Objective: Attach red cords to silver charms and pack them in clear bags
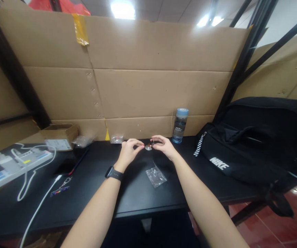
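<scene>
A small round silvery piece with a red part lies on the black table between my two hands. My left hand, with a dark watch at the wrist, reaches in from the left. Its thumb and index fingertips are pinched together beside the piece; what they hold, if anything, is too small to tell. From the right, my right hand curls thumb and fingers round something small and dark at the piece's edge, which I cannot name. Nearer to me lies a clear plastic bag, flat on the table.
A water bottle with a blue lid stands behind my right hand. A black backpack fills the right side. Back left are a small cardboard box and clear packets. A power strip with white cables lies left; cardboard walls the back.
</scene>
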The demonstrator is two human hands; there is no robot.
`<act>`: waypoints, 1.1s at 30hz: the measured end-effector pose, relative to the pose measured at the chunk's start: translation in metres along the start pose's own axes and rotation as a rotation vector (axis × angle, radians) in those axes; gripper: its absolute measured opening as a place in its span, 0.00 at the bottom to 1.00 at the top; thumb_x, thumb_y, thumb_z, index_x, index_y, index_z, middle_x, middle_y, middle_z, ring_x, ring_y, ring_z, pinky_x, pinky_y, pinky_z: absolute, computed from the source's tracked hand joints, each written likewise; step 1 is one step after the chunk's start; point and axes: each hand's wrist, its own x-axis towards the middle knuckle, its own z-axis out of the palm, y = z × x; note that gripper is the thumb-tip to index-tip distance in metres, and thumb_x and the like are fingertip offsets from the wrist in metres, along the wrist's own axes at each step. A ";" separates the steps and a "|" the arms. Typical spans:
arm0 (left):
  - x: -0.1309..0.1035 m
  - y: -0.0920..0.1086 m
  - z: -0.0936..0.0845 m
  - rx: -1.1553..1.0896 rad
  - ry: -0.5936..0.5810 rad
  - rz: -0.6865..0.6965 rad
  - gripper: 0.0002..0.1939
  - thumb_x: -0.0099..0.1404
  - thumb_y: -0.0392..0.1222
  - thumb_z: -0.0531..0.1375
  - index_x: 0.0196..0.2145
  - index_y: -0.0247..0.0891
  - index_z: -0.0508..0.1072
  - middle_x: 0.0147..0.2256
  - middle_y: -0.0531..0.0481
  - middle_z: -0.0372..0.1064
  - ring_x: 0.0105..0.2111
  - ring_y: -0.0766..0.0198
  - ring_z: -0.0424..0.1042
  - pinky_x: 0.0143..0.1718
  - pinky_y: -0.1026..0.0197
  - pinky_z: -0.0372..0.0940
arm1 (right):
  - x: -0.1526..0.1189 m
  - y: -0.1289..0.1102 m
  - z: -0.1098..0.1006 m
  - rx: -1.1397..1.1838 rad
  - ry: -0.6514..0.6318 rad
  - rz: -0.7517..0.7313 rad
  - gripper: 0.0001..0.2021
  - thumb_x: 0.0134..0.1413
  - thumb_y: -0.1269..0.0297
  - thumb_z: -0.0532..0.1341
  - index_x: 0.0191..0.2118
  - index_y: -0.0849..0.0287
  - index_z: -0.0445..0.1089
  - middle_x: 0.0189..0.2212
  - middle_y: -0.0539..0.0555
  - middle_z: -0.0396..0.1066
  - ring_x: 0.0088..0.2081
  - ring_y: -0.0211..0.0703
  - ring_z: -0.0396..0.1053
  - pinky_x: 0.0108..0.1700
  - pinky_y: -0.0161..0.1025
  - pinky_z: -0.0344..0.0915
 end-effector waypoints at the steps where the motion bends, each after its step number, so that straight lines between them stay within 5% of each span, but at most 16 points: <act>1: -0.001 0.002 0.003 0.011 0.005 -0.015 0.03 0.67 0.43 0.67 0.37 0.46 0.82 0.40 0.50 0.80 0.46 0.55 0.76 0.52 0.53 0.66 | 0.000 0.000 0.001 0.018 -0.006 -0.008 0.27 0.43 0.63 0.75 0.52 0.55 0.74 0.51 0.58 0.78 0.44 0.47 0.79 0.54 0.49 0.73; 33: -0.005 0.010 0.020 0.109 0.020 -0.099 0.05 0.70 0.43 0.64 0.39 0.46 0.81 0.47 0.48 0.74 0.53 0.53 0.68 0.57 0.49 0.58 | -0.006 -0.003 0.018 0.086 -0.098 -0.006 0.26 0.41 0.63 0.77 0.49 0.55 0.76 0.52 0.57 0.76 0.45 0.47 0.78 0.56 0.50 0.73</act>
